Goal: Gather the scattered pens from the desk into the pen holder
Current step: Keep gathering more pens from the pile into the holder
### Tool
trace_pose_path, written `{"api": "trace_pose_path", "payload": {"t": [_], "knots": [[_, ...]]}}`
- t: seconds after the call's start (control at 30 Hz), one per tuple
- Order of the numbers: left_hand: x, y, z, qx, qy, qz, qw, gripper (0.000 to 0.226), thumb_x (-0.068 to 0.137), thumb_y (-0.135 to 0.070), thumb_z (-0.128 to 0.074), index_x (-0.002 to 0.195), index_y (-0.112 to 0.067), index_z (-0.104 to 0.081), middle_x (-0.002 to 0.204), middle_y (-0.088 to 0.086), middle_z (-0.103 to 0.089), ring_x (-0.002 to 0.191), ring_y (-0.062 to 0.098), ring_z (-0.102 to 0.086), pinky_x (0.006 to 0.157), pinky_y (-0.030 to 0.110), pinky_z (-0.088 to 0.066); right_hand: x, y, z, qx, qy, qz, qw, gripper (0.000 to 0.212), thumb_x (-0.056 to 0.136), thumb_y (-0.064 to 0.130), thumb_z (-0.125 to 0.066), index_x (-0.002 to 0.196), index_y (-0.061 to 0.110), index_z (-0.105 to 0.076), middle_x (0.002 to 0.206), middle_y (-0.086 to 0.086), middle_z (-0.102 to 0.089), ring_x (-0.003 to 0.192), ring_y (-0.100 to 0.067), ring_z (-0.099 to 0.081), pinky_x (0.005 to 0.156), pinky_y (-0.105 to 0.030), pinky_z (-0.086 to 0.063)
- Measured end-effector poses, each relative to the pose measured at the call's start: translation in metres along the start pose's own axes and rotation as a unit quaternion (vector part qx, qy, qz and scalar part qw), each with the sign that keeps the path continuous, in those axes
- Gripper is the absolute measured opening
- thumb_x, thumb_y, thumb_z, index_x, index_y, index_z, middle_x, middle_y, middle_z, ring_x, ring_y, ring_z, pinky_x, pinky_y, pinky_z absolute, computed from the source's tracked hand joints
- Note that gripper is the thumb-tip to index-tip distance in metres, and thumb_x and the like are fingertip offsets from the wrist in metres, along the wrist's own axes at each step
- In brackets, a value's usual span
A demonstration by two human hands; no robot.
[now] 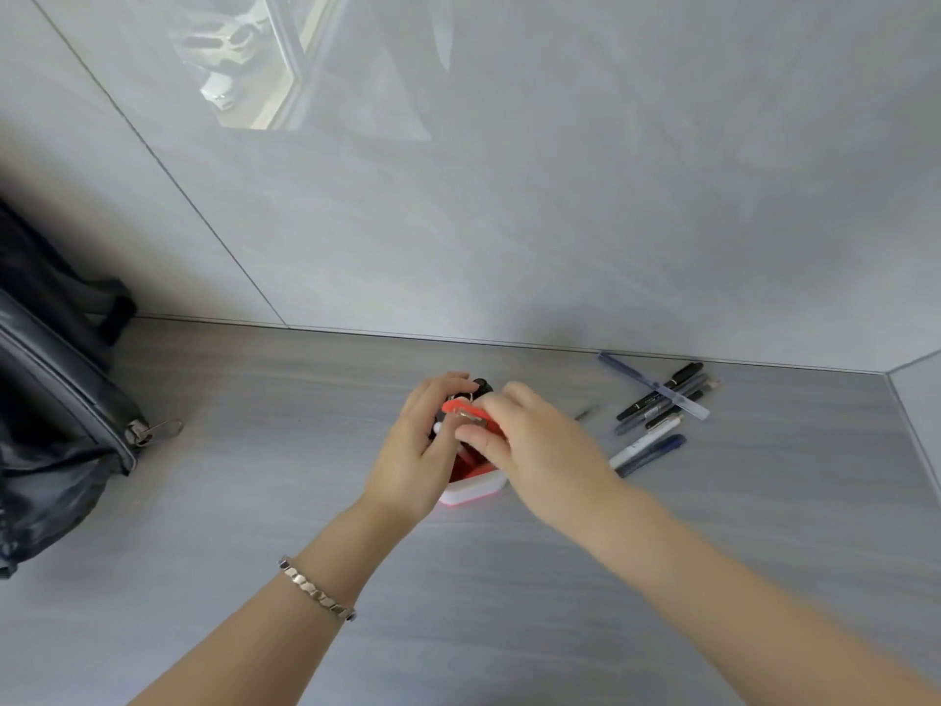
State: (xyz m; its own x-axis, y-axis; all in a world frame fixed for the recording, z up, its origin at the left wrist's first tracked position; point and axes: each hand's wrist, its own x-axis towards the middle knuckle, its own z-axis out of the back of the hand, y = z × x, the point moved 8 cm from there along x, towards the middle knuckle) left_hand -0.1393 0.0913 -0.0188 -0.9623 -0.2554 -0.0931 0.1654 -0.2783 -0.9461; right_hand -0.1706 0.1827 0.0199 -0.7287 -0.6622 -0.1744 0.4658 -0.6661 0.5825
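Note:
A red and white pen holder (471, 487) stands on the grey desk, mostly hidden by both hands. My left hand (420, 445) wraps around its left side. My right hand (529, 440) is over its top, fingers pinched on a red pen (461, 409) whose upper end sticks out. Dark and white pen tops (481, 385) show inside the holder behind my fingers. To the right, several pens (657, 415) lie scattered on the desk: black, grey, white and blue ones, plus a clear blue pen (652, 384) lying across them.
A black bag (56, 415) with a metal zipper pull sits at the left edge of the desk. A grey wall (509, 221) rises right behind the desk, with a corner at the far right. A thin small stick (586, 412) lies beside my right hand.

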Motion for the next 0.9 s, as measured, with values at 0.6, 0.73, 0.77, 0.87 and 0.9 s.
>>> {"api": "trace_pose_path", "payload": {"t": [0.6, 0.73, 0.77, 0.87, 0.9], "knots": [[0.002, 0.013, -0.002, -0.028, 0.018, 0.018, 0.999, 0.029, 0.086, -0.046, -0.035, 0.104, -0.038, -0.056, 0.11, -0.018, -0.055, 0.103, 0.012, -0.057, 0.092, 0.039, -0.05, -0.027, -0.017, 0.024, 0.305, -0.292, 0.096, 0.901, 0.035, 0.092, 0.007, -0.043, 0.116, 0.032, -0.05, 0.103, 0.007, -0.055, 0.102, -0.013, -0.061, 0.09, -0.028, -0.05], [0.002, 0.01, -0.002, -0.032, 0.01, 0.005, 0.999, 0.03, 0.081, -0.052, -0.034, 0.099, -0.043, -0.056, 0.1, -0.01, -0.059, 0.092, 0.022, -0.061, 0.084, 0.049, -0.053, -0.028, -0.024, -0.014, 0.078, -0.275, 0.092, 0.954, 0.026, 0.09, 0.015, -0.048, 0.113, 0.02, -0.059, 0.11, 0.002, -0.054, 0.12, -0.021, -0.038, 0.107, -0.016, -0.026], [0.002, 0.009, -0.001, -0.031, 0.005, 0.005, 0.999, 0.028, 0.081, -0.053, -0.033, 0.097, -0.047, -0.055, 0.101, -0.014, -0.059, 0.092, 0.02, -0.062, 0.084, 0.047, -0.054, -0.031, -0.026, -0.015, 0.059, -0.282, 0.095, 0.953, 0.026, 0.091, 0.018, -0.048, 0.114, 0.022, -0.059, 0.115, 0.003, -0.05, 0.121, -0.023, -0.035, 0.109, -0.015, -0.021], [0.003, 0.01, -0.002, -0.018, 0.002, 0.004, 1.0, 0.025, 0.08, -0.052, -0.032, 0.093, -0.055, -0.054, 0.103, -0.031, -0.055, 0.104, 0.013, -0.058, 0.087, 0.039, -0.05, -0.036, -0.052, 0.004, 0.077, -0.32, 0.078, 0.941, 0.026, 0.09, 0.012, -0.05, 0.112, 0.017, -0.062, 0.114, -0.005, -0.057, 0.113, -0.023, -0.043, 0.106, -0.015, -0.024], [0.003, 0.009, -0.002, -0.013, 0.002, 0.004, 1.0, 0.026, 0.08, -0.052, -0.031, 0.092, -0.057, -0.053, 0.104, -0.037, -0.053, 0.107, 0.008, -0.055, 0.088, 0.034, -0.049, -0.033, -0.069, 0.01, 0.068, -0.324, 0.046, 0.942, 0.027, 0.088, 0.005, -0.052, 0.111, 0.013, -0.064, 0.109, -0.009, -0.062, 0.108, -0.024, -0.049, 0.103, -0.017, -0.03]]}}
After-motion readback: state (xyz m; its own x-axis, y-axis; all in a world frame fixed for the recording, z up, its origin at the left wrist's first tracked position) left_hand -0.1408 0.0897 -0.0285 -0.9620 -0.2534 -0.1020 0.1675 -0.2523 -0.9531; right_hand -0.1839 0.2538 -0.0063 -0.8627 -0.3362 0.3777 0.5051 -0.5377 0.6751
